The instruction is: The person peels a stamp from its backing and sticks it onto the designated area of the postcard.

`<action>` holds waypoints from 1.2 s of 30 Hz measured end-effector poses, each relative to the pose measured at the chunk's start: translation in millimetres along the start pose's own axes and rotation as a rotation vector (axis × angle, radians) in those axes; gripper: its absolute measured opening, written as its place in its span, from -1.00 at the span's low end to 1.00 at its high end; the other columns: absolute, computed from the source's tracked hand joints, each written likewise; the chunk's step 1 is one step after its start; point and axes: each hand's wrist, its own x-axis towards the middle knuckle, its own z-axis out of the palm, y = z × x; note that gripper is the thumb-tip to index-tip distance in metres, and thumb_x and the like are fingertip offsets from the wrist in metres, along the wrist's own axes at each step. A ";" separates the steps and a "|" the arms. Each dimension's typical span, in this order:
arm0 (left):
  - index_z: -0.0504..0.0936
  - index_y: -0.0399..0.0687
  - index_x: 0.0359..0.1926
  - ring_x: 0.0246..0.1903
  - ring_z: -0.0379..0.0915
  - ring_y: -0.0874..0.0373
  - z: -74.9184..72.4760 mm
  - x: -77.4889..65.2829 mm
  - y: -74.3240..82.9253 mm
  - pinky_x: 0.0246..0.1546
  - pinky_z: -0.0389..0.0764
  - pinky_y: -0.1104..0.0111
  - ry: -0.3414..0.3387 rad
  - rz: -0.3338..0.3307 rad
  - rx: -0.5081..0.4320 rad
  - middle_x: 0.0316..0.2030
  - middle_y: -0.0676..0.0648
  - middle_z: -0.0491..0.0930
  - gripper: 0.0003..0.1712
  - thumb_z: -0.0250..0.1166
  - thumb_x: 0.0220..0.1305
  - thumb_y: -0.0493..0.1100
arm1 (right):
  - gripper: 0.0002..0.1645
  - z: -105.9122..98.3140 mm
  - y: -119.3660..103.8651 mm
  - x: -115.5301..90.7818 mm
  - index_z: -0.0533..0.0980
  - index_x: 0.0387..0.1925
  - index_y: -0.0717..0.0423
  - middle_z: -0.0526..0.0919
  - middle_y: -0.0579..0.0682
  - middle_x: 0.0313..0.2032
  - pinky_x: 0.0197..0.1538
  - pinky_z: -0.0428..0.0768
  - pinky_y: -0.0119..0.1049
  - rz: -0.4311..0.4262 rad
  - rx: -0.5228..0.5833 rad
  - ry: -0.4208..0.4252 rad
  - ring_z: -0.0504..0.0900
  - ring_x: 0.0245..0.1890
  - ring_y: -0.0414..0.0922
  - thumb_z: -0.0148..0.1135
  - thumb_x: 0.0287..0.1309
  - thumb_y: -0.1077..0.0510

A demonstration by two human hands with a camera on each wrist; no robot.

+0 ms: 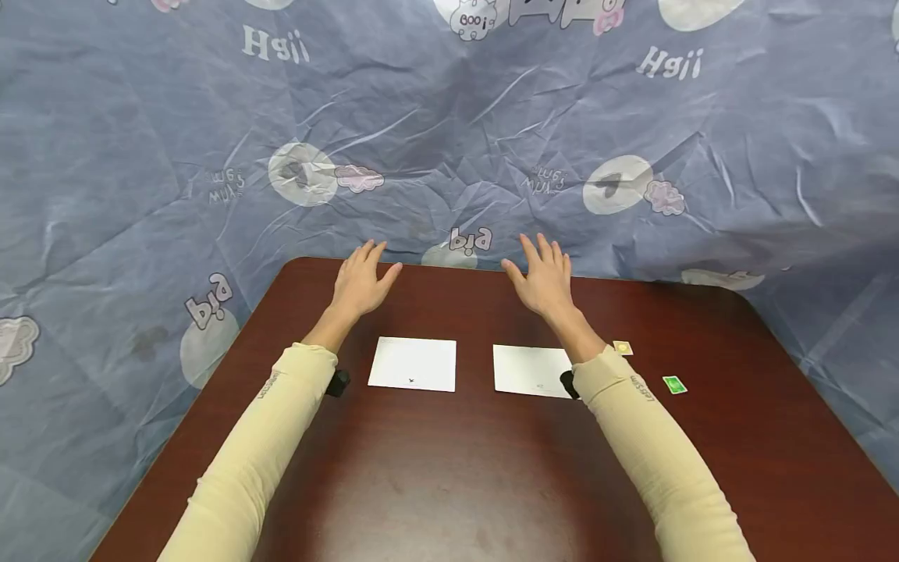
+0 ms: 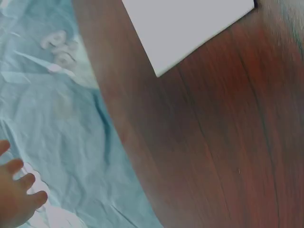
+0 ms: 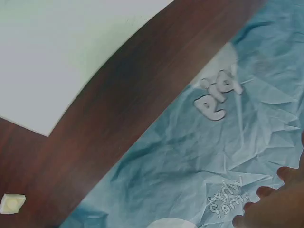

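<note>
My left hand [image 1: 360, 282] is held out over the table's far left part, fingers spread and holding nothing. Its fingers also show at the lower left of the left wrist view. Over the far right part, my right hand [image 1: 545, 279] is likewise spread with nothing in it. Two white envelope-like rectangles lie flat on the table: the left one [image 1: 413, 364] stands nearer than the left hand, and the right one [image 1: 531, 370] lies below the right hand, its right end partly hidden by my right forearm. Both carry a small dark mark at the near edge.
On the dark red-brown table [image 1: 435, 468], right of the right forearm, lie a small yellowish square packet [image 1: 623, 348] and a small green packet [image 1: 675, 385]. A blue-grey printed cloth [image 1: 449, 140] hangs behind the table's far edge and along its sides.
</note>
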 end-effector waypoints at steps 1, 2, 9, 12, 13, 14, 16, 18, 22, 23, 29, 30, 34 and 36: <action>0.08 -0.07 0.46 0.40 -0.17 -0.18 1.1 -2.5 1.2 0.32 -0.08 -0.08 0.035 0.006 -0.027 0.44 -0.21 -0.03 -0.26 -0.11 0.44 0.23 | -0.19 1.1 0.3 -4.0 -0.04 0.48 0.05 -0.13 0.24 0.45 0.35 -0.29 0.18 -0.012 0.032 0.010 -0.26 0.42 0.25 -0.15 0.40 -0.24; 0.14 -0.08 0.44 0.38 -0.10 -0.19 2.2 -5.2 2.7 0.30 -0.02 -0.09 0.071 0.014 -0.059 0.42 -0.21 0.02 -0.28 -0.07 0.43 0.21 | -0.20 2.6 1.4 -8.3 -0.02 0.47 0.08 -0.11 0.26 0.44 0.34 -0.28 0.19 -0.025 0.064 0.023 -0.23 0.41 0.26 -0.11 0.40 -0.21; 0.37 -0.02 0.32 0.20 0.27 -0.13 11.2 -22.6 20.2 0.01 0.39 -0.10 0.213 0.073 -0.279 0.29 -0.15 0.26 -0.44 0.07 0.40 0.11 | -0.28 16.2 5.3 -47.4 0.20 0.38 0.18 0.11 0.28 0.37 0.34 -0.07 0.16 -0.131 0.171 0.211 0.06 0.35 0.24 0.16 0.30 0.01; 0.44 -0.03 0.25 0.12 0.35 -0.08 15.8 -29.7 28.2 -0.12 0.48 -0.03 0.262 0.113 -0.366 0.23 -0.13 0.33 -0.51 0.11 0.40 0.05 | -0.32 20.9 1.8 -62.1 0.27 0.34 0.16 0.19 0.26 0.34 0.32 0.00 0.16 -0.180 0.201 0.291 0.13 0.33 0.22 0.23 0.25 0.06; 0.46 -0.04 0.24 0.09 0.38 -0.06 17.2 -32.4 31.0 -0.14 0.49 0.00 0.279 0.127 -0.388 0.20 -0.13 0.35 -0.53 0.12 0.39 0.03 | -0.34 22.0 0.2 -66.4 0.30 0.32 0.16 0.22 0.25 0.32 0.31 0.02 0.16 -0.194 0.219 0.315 0.15 0.32 0.21 0.24 0.24 0.07; 0.48 -0.06 0.22 0.06 0.40 -0.05 18.8 -34.9 33.7 -0.15 0.49 0.03 0.296 0.140 -0.411 0.18 -0.12 0.36 -0.54 0.12 0.39 0.01 | -0.35 23.0 -1.4 -70.2 0.32 0.30 0.16 0.25 0.24 0.31 0.29 0.06 0.17 -0.208 0.232 0.340 0.18 0.31 0.21 0.25 0.23 0.08; 0.50 -0.08 0.19 0.03 0.43 -0.03 21.5 -40.0 39.3 -0.13 0.49 0.09 0.325 0.167 -0.458 0.15 -0.12 0.39 -0.57 0.15 0.38 -0.03 | -0.41 24.0 -4.7 -77.6 0.38 0.25 0.17 0.31 0.22 0.27 0.26 0.12 0.17 -0.232 0.272 0.385 0.24 0.26 0.20 0.27 0.21 0.12; 0.52 -0.09 0.17 0.00 0.45 0.00 23.7 -45.0 45.5 -0.10 0.48 0.15 0.342 0.191 -0.505 0.12 -0.11 0.42 -0.59 0.17 0.36 -0.06 | -0.48 24.1 -7.5 -84.4 0.44 0.18 0.18 0.38 0.20 0.21 0.21 0.19 0.15 -0.249 0.314 0.421 0.30 0.21 0.19 0.28 0.20 0.16; 0.55 -0.10 0.13 -0.09 0.49 0.08 25.4 -55.4 58.8 -0.11 0.48 0.22 0.362 0.236 -0.593 0.07 -0.09 0.47 -0.63 0.19 0.34 -0.13 | -0.62 22.8 -10.0 -98.3 0.53 0.05 0.21 0.47 0.17 0.09 0.12 0.32 0.06 -0.246 0.407 0.444 0.39 0.11 0.13 0.28 0.18 0.24; 0.56 -0.11 0.12 -0.11 0.50 0.09 25.4 -58.0 62.0 -0.11 0.49 0.20 0.366 0.249 -0.618 0.05 -0.09 0.48 -0.64 0.20 0.34 -0.15 | -0.64 22.7 -9.8 -101.8 0.54 0.03 0.22 0.48 0.17 0.07 0.11 0.35 0.04 -0.246 0.427 0.442 0.40 0.10 0.11 0.28 0.18 0.26; 0.58 -0.14 0.08 -0.19 0.54 0.14 21.2 -72.4 75.9 -0.12 0.53 0.18 0.380 0.302 -0.743 -0.05 -0.06 0.54 -0.67 0.21 0.31 -0.22 | -0.68 21.1 -5.1 -116.5 0.58 -0.04 0.25 0.54 0.13 -0.01 0.06 0.42 -0.04 -0.307 0.502 0.466 0.48 0.05 0.02 0.31 0.12 0.33; 0.58 -0.14 0.08 -0.20 0.54 0.15 19.2 -74.2 77.5 -0.13 0.53 0.21 0.383 0.303 -0.755 -0.06 -0.06 0.55 -0.68 0.22 0.31 -0.23 | -0.69 20.3 -3.7 -117.1 0.58 -0.06 0.26 0.56 0.13 -0.04 0.04 0.43 -0.05 -0.315 0.506 0.471 0.49 0.03 0.01 0.32 0.11 0.34; 0.58 -0.18 0.06 -0.21 0.53 0.14 9.6 -77.9 82.1 -0.14 0.53 0.24 0.406 0.288 -0.823 -0.09 -0.08 0.57 -0.69 0.21 0.31 -0.27 | -0.78 17.4 5.9 -112.9 0.61 -0.13 0.25 0.64 0.08 -0.17 -0.07 0.49 -0.16 -0.290 0.506 0.454 0.57 -0.13 -0.04 0.30 0.15 0.32; 0.57 -0.20 0.06 -0.19 0.54 0.13 4.1 -79.0 85.0 -0.14 0.53 0.24 0.413 0.273 -0.868 -0.09 -0.08 0.58 -0.70 0.20 0.32 -0.28 | -0.82 16.8 13.1 -108.4 0.62 -0.16 0.25 0.67 0.06 -0.23 -0.17 0.53 -0.24 -0.253 0.493 0.436 0.60 -0.23 -0.07 0.28 0.17 0.31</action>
